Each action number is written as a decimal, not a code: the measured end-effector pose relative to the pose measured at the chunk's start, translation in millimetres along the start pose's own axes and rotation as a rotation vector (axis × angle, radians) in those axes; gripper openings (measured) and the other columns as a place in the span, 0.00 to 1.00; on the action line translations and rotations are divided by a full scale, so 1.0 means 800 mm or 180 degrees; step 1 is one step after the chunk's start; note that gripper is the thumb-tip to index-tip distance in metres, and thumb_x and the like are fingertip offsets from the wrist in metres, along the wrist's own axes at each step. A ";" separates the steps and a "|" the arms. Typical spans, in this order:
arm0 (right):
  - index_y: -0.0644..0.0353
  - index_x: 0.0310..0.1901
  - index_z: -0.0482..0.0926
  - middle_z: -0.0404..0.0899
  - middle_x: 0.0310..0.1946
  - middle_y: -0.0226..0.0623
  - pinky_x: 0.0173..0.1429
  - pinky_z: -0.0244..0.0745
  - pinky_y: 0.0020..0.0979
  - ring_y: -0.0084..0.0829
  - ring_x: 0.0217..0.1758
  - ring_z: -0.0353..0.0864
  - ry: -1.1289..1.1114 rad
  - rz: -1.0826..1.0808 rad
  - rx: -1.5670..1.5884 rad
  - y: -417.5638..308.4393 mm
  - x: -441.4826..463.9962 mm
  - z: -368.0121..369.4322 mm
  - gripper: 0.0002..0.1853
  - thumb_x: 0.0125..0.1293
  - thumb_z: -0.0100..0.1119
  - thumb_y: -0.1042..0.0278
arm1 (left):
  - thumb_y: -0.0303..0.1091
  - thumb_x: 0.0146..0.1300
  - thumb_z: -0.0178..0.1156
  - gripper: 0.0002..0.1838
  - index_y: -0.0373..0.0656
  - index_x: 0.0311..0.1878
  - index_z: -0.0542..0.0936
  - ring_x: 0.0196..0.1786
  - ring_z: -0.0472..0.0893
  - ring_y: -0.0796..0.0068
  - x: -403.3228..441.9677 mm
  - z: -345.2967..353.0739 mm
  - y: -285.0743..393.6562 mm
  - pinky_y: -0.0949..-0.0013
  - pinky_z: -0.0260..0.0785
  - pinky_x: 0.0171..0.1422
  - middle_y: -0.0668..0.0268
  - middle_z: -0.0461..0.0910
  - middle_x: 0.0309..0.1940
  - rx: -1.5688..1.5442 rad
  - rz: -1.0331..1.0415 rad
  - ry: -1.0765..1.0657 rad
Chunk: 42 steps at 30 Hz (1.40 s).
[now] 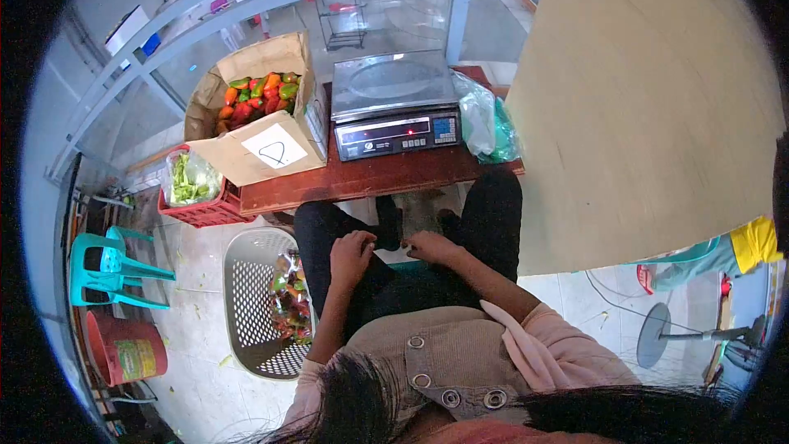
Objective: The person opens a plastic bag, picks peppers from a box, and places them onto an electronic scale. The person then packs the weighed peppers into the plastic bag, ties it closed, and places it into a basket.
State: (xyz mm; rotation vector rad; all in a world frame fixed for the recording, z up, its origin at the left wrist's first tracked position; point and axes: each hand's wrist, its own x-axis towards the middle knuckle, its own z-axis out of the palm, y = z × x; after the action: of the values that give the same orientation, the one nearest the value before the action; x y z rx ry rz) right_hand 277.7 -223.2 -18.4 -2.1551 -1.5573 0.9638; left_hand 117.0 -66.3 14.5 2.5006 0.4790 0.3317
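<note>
My left hand [352, 253] rests on my left thigh, its fingers loosely bent and apart, with nothing visible in them. My right hand [432, 247] lies against my right thigh, fingers pointing inward toward the left hand, also holding nothing that I can see. Ahead of both stands a digital scale [396, 107] with a bare metal pan, on a reddish-brown table [362, 184]. Left of the scale is an open cardboard box [238, 153] of red, orange and green peppers [260, 97]. Clear and green plastic bags [485, 122] lie at the scale's right.
By my left leg, a beige perforated basket [246, 300] contains bagged peppers [289, 296]. A red crate [209, 212] with bagged green vegetables [191, 181], turquoise chair [99, 267] and red bucket [123, 349] stand farther left. A large board [649, 99] fills the right; a fan [655, 333] stands below it.
</note>
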 end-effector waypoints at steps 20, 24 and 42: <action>0.61 0.50 0.73 0.74 0.47 0.54 0.56 0.69 0.43 0.51 0.52 0.73 0.3076 0.0780 -0.0826 0.292 0.053 -0.175 0.19 0.55 0.55 0.75 | 0.34 0.56 0.58 0.08 0.47 0.39 0.78 0.43 0.75 0.64 0.018 0.016 0.012 0.62 0.62 0.49 0.65 0.77 0.35 0.0338 0.0031 -0.0452; 0.57 0.58 0.69 0.70 0.55 0.53 0.61 0.65 0.44 0.52 0.60 0.67 0.3007 0.1039 -0.1634 0.298 0.069 -0.177 0.26 0.54 0.57 0.72 | 0.34 0.56 0.59 0.08 0.47 0.40 0.78 0.44 0.76 0.64 0.027 0.026 0.008 0.62 0.63 0.50 0.66 0.77 0.35 0.0347 -0.0002 -0.0562; 0.63 0.33 0.79 0.78 0.29 0.52 0.40 0.72 0.46 0.49 0.35 0.78 0.3364 0.1154 -0.0862 0.303 0.075 -0.218 0.13 0.61 0.52 0.61 | 0.35 0.57 0.57 0.07 0.46 0.39 0.78 0.40 0.77 0.64 0.035 0.036 0.002 0.60 0.64 0.47 0.65 0.78 0.35 0.0168 -0.0131 -0.0674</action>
State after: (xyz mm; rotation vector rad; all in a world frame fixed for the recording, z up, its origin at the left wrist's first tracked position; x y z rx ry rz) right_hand 579.8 -232.5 -58.0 -2.4879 -0.7971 -0.3724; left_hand 152.5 -70.2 -4.3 2.5365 0.4572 0.0372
